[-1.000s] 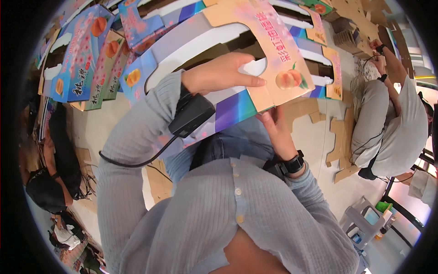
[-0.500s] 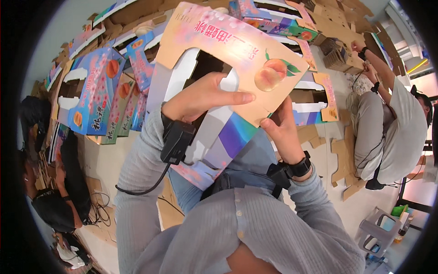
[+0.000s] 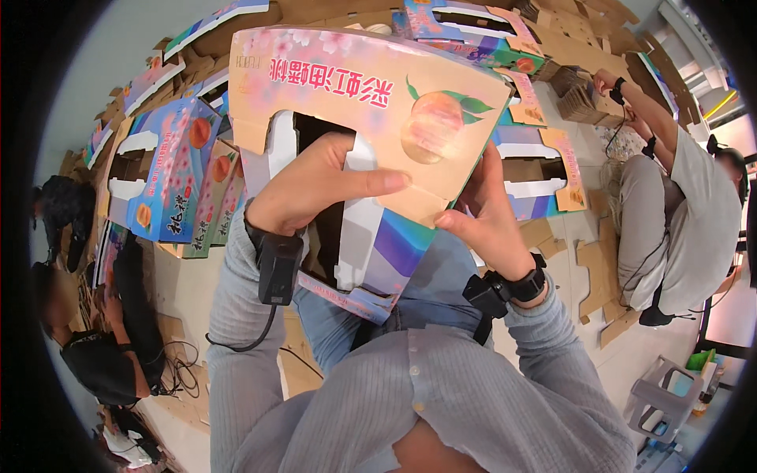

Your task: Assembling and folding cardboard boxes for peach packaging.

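In front of me, above my lap, I hold a cardboard fruit box [image 3: 327, 83] with a peach picture and cut-out openings, tilted toward me. My left hand [image 3: 315, 177] grips it at the opening, the thumb lying on the orange panel and the other fingers out of sight inside. At the box's right corner is my right hand [image 3: 487, 221], its thumb near the lower corner and its fingers behind the side edge. White inner flaps [image 3: 359, 244] show around the dark opening.
Assembled fruit boxes stand at the left, among them a blue one [image 3: 177, 177]; more lie ahead, including an open box [image 3: 524, 169] at the right. A person [image 3: 682, 213] crouches at the right beside stacked cardboard [image 3: 587, 91]. Another person [image 3: 98, 355] sits at the left. A grey stool [image 3: 666, 398] stands lower right.
The box has turned and dropped somewhat, its printed top panel now facing me more fully. My left hand has shifted slightly left and down with it. Both hands keep their hold.
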Motion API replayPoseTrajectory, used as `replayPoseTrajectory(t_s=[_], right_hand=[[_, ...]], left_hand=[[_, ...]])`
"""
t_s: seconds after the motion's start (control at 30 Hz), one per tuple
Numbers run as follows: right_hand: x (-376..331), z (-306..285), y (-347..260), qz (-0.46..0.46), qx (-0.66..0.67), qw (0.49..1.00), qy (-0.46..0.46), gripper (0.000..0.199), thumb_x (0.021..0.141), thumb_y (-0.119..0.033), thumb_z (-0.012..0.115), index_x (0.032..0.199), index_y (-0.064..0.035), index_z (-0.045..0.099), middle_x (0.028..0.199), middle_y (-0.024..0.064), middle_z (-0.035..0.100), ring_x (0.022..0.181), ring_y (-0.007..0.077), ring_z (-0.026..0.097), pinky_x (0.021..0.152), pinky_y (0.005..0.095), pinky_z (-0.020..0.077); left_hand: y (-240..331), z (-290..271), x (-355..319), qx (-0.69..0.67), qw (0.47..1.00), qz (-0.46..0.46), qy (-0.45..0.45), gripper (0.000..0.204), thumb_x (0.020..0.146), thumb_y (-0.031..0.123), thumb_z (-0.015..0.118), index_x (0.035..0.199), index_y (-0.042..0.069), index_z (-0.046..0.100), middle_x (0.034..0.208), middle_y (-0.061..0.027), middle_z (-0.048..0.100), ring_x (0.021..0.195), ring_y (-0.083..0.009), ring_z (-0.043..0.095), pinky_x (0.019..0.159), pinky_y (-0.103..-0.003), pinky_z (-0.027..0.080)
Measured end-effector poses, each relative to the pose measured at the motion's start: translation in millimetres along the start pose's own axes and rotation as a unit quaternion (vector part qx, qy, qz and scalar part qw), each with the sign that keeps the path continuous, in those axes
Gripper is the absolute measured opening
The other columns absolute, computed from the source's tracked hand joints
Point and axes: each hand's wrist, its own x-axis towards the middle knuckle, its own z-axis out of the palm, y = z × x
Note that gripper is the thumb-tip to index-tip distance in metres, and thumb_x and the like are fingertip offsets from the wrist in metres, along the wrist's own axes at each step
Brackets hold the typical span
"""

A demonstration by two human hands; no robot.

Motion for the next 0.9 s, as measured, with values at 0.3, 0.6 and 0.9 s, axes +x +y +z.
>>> replayPoseTrajectory(t_s=[0.3,0.6,0.9], right_hand=[[-6.4,3.5,-9.3,-0.002,-0.016,0.999,-0.028,0.132,0.070,-0.029,0.092,0.158,-0.0067,-0.004,0.147,0.0216,0.037,0.137,0.0327,0.042,0.115,0.0475,0.0348],[-6.4,5.5,-4.3,-0.030,-0.006,0.998,-0.055,0.130,0.072,-0.029,0.090,0.159,-0.0075,-0.005,0.155,0.0208,0.028,0.144,0.0333,0.032,0.117,0.0484,0.0306],[-7.9,8.1,-8.7,-0.025,-0.020,0.998,-0.059,0.131,0.071,-0.031,0.091,0.159,-0.0078,-0.004,0.157,0.0194,0.023,0.146,0.0333,0.030,0.116,0.0495,0.0311]], left_hand=[[4.3,-1.7,-13.3,0.042,0.998,-0.050,0.003,0.058,0.083,0.008,0.078,0.136,0.002,0.054,0.127,-0.0053,0.063,0.118,-0.0154,0.058,0.103,-0.033,0.046],[5.0,-3.0,-25.8,0.062,0.997,-0.027,0.021,0.049,0.085,0.014,0.081,0.129,0.004,0.062,0.118,-0.0014,0.067,0.111,-0.0109,0.060,0.095,-0.029,0.050],[3.5,0.7,-29.7,0.029,0.998,-0.036,0.041,0.049,0.079,0.012,0.082,0.124,0.006,0.066,0.118,-0.0024,0.069,0.111,-0.0129,0.062,0.101,-0.032,0.046]])
